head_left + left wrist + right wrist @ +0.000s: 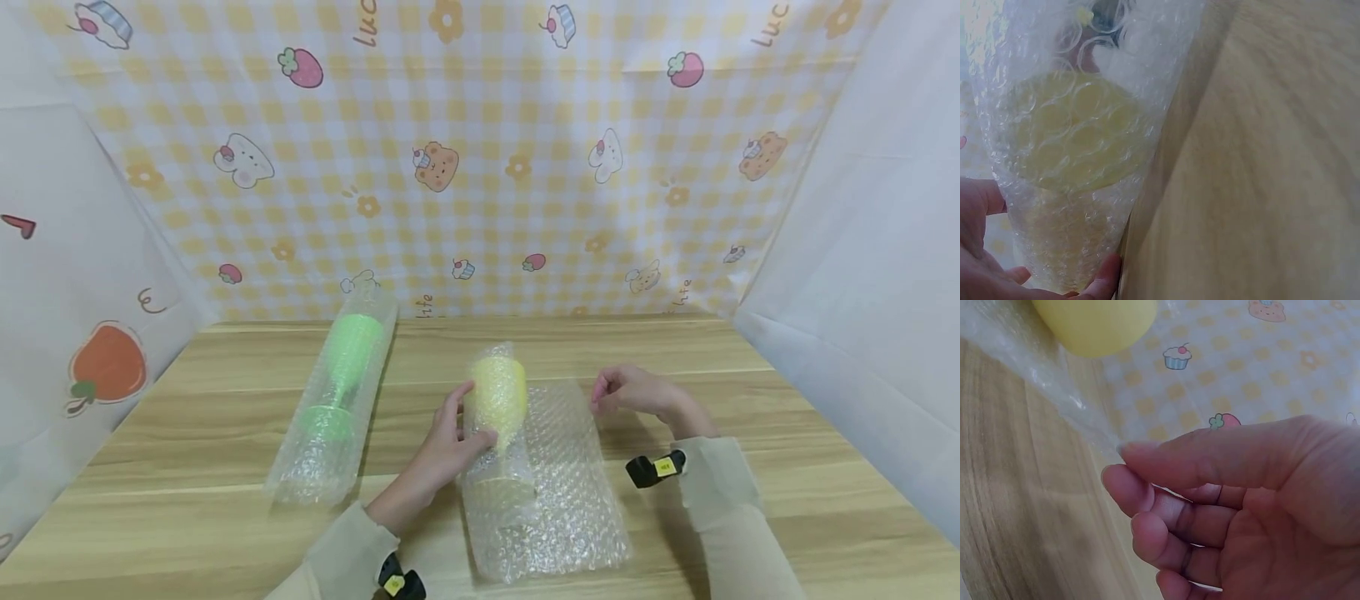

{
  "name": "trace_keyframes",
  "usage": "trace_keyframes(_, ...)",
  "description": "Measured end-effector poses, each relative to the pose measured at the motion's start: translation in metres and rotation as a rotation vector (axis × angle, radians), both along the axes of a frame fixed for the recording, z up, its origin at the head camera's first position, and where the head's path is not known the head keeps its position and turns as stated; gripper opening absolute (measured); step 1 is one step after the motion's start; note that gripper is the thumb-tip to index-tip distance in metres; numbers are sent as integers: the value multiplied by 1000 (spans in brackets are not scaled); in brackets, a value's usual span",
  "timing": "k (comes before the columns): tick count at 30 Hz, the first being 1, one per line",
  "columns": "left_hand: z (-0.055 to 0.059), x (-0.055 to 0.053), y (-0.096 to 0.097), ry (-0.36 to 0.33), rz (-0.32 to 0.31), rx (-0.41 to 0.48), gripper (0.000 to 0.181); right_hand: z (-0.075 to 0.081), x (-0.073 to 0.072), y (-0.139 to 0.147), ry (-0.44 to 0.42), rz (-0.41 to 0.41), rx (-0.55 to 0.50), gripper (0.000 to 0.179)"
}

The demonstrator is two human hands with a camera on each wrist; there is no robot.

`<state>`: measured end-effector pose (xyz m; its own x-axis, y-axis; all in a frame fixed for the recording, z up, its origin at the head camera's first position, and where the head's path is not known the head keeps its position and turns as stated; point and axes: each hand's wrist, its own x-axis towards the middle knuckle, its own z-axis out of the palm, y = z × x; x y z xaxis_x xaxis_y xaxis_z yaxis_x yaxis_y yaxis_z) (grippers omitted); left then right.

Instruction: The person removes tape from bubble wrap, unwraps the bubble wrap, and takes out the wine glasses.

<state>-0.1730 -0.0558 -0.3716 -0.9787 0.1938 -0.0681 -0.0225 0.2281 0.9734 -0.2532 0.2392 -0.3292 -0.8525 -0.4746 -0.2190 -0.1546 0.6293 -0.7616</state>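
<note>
A yellow stemmed cup (501, 387) with a tapering bowl lies on the wood-grain table (795, 433), near its middle, on the left part of a clear bubble-wrap sheet (573, 500) that also covers much of it. The bubbles blur its narrow stem and its foot, whose edges are hard to make out from the head. The left hand (450, 440) grips the covered cup, the thumb lying across it while the far fingers are mostly hidden behind. From the left wrist the foot is plainer, a round yellow disc seen through the plastic, though the hand is cut off at the lower left. The right hand (636, 390) pinches the sheet's far right edge; the head view barely shows the contact, but the right wrist view shows thumb and forefinger meeting on the plastic, with the other fingers curled below and the yellow bowl cut off at the top. A bright green stemmed cup (354, 340), blurred inside its own clear bubble-wrap sleeve (311, 479), lies well to the left, visible only from the head.
</note>
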Motion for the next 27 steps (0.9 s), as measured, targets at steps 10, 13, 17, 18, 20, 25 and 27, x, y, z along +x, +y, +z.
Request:
trace_keyframes(10,2,1,0,52,3,-69,83,-7,-1,2,-11,74,-32,18)
trace_keyframes(13,2,1,1,61,3,-71,83,-8,0,4,-23,59,5,17)
trace_keyframes(17,1,2,1,61,-1,-72,82,-10,0,6,-50,39,34,18)
trace_keyframes(18,1,2,0,59,-4,-72,82,-10,0,7,-51,38,41,18)
trace_keyframes(20,1,2,0,56,-7,-71,82,-11,-1,9,-47,49,52,18)
trace_keyframes(25,3,2,0,53,-12,-68,82,-18,-4,10,45,147,32,12)
trace_keyframes(27,3,3,0,54,-10,-70,81,-22,-4,10,85,181,10,11)
